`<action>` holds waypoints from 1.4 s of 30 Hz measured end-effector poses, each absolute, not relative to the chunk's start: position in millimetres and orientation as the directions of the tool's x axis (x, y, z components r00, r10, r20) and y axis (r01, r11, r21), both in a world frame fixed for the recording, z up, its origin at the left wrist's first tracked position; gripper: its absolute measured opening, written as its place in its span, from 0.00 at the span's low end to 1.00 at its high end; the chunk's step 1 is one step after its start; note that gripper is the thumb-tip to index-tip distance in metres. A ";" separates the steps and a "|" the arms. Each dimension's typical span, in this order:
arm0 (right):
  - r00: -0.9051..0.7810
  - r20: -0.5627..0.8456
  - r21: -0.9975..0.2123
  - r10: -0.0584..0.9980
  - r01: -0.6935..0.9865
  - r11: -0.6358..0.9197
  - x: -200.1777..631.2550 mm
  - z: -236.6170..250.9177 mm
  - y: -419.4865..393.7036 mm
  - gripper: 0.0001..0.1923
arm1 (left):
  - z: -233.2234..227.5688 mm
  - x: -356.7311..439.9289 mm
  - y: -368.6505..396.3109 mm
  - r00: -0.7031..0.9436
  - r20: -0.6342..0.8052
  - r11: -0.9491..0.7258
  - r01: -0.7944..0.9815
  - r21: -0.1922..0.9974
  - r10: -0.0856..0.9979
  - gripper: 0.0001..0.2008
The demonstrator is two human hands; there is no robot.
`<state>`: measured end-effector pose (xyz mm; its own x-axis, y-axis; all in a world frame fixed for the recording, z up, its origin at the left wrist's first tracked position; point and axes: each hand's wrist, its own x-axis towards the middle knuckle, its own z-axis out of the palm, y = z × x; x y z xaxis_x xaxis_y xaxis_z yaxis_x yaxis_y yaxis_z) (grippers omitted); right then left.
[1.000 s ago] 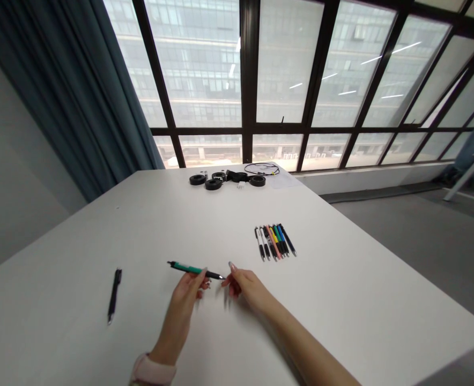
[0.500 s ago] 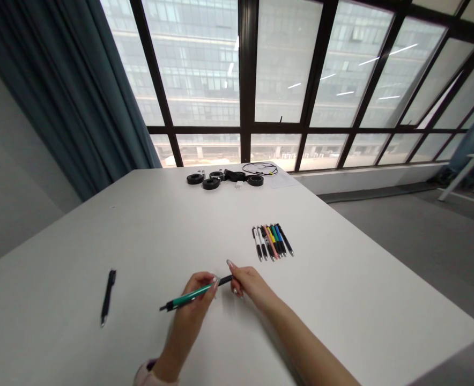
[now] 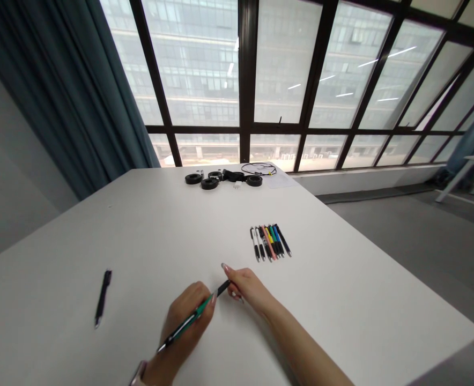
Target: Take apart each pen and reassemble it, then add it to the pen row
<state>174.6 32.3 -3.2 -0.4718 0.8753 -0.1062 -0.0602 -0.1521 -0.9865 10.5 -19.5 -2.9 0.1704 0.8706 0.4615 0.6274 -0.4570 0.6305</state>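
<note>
My left hand (image 3: 185, 305) is closed around a green pen (image 3: 192, 316) with a black grip, held slanting over the white table (image 3: 148, 241). At the pen's far end, the thumb and fingers of my right hand (image 3: 248, 289) pinch the tip, which they hide. A black pen (image 3: 103, 298) lies alone on the table to the left of my hands. Beyond my right hand, several pens (image 3: 269, 242) lie side by side in a row, in white, pink, yellow, green, blue and black.
Black rolls (image 3: 209, 183) lie near the table's far edge, with a small white item (image 3: 237, 185) and a coiled black cable (image 3: 259, 169) beside them. A blue curtain (image 3: 72, 96) hangs at the left, and tall windows stand behind the table.
My left hand has turned, swinging the pen's near end downward toward my wrist. My right hand still pinches the other end and has shifted slightly left.
</note>
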 end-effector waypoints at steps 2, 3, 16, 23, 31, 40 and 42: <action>-0.469 -0.098 -0.990 0.878 -0.043 -0.134 173.4 -3.6 32.8 0.34 | -3.8 12.5 -19.7 0.126 0.451 -0.423 0.626 0.655 0.884 0.15; -0.464 -0.099 -0.991 0.880 -0.032 -0.128 172.8 -4.0 33.3 0.34 | -3.4 13.7 -19.6 0.105 0.440 -0.406 0.615 0.676 0.892 0.17; -0.506 -0.048 -0.996 0.861 -0.045 -0.083 174.5 -0.8 31.4 0.29 | -13.9 3.4 -6.0 -0.227 -0.011 0.083 0.309 0.948 0.974 0.26; -0.506 -0.046 -0.999 0.861 0.006 -0.050 169.9 -8.4 32.7 0.35 | -12.4 14.1 -2.6 -0.074 0.004 0.011 0.194 0.981 0.997 0.25; -0.546 -0.104 -0.991 0.832 -0.011 -0.131 170.3 1.3 28.1 0.34 | -11.0 10.3 -6.6 0.023 -0.002 -0.002 0.161 0.987 1.000 0.18; -0.525 -0.015 -0.995 0.851 -0.073 -0.063 167.0 -4.0 29.4 0.29 | -5.0 5.4 -8.2 0.051 0.062 -0.076 0.357 0.931 0.997 0.23; -0.507 -0.019 -0.990 0.862 -0.109 -0.086 166.2 -2.2 29.2 0.27 | -6.7 4.4 -6.4 0.014 0.069 -0.069 0.368 0.927 0.998 0.25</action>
